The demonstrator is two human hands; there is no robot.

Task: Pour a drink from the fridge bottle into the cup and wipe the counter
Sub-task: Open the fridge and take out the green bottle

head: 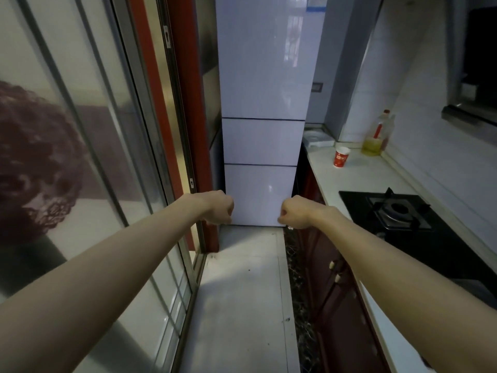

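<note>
- Two bare arms out front, left hand (219,207) & right hand (294,212) both curled into loose fists, apart, holding nothing
- Fridge (262,103) straight ahead, all doors closed; the bottle isn't visible
- Red-and-white cup (341,156) upright on counter (357,179) at right, near oil bottle (376,134)
- Gas hob (395,211) closer in on same counter

Beyond our fists we see the fridge (262,103) glossy white; right of our right hand (294,212), a smooth pale counter (357,179) and shiny black glass hob (357,208).
</note>
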